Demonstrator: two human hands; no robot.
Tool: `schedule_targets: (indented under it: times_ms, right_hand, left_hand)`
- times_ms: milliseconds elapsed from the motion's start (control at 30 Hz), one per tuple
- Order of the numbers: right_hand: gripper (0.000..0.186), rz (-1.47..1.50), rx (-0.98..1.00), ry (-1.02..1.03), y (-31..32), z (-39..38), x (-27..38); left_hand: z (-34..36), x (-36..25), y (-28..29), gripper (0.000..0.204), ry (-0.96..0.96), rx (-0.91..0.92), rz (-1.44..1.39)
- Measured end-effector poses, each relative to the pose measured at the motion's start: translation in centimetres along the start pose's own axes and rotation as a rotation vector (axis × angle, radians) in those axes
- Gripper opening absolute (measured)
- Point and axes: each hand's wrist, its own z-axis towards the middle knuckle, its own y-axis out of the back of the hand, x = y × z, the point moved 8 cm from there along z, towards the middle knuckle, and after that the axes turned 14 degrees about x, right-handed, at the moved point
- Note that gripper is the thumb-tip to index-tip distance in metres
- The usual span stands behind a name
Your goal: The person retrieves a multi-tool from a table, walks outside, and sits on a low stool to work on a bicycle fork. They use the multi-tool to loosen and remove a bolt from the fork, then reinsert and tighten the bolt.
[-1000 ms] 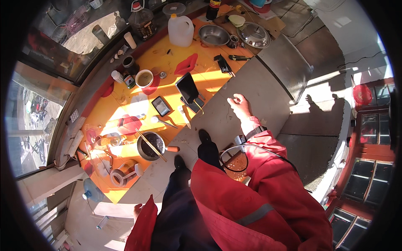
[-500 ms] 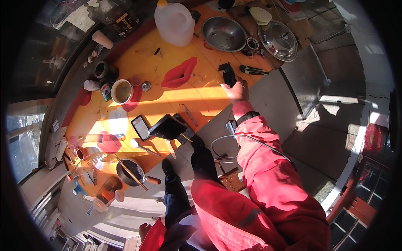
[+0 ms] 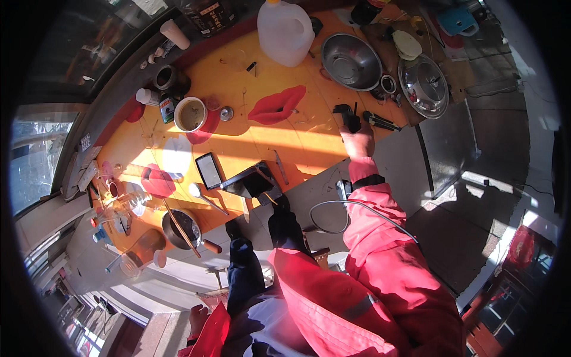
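Observation:
My right hand (image 3: pixel 358 143) reaches out over the far right edge of the orange table. Its fingers are closed on a small black object (image 3: pixel 350 119) with a jutting arm, whose exact kind I cannot make out. Just right of it lies a black-handled tool (image 3: pixel 380 121), apart from the hand. My left hand (image 3: pixel 198 317) hangs low beside my body at the lower edge, well away from the table; its fingers are too small and dark to read.
A steel basin (image 3: pixel 352 62), a lidded steel pan (image 3: pixel 423 86) and a plastic jug (image 3: pixel 285 33) stand at the back. Nearer are a white cup (image 3: pixel 190 115), a phone (image 3: pixel 209 171), a black tray-like box (image 3: pixel 250 181) and a saucepan (image 3: pixel 180 229). A cable (image 3: pixel 321 226) loops by my right forearm.
The view has shifted, so the table's things sit farther right. My right hand stays on the black object, which appears slightly turned. The left hand still hangs low.

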Motion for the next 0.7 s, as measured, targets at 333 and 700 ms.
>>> schedule_targets:
  times_ms: [333, 700]
  right_hand:
    - [0.048, 1.411, 0.754, 0.241, 11.8, -10.5, 10.4]
    - [0.07, 1.015, 1.381, 0.613, 2.4, -40.6, 36.7]
  left_hand:
    - [-6.6, -4.4, -4.1, 0.04, -0.054, -0.019, -0.294]
    - [-6.5, 8.9, -0.1, 0.038, -0.049, -0.098, -0.694]
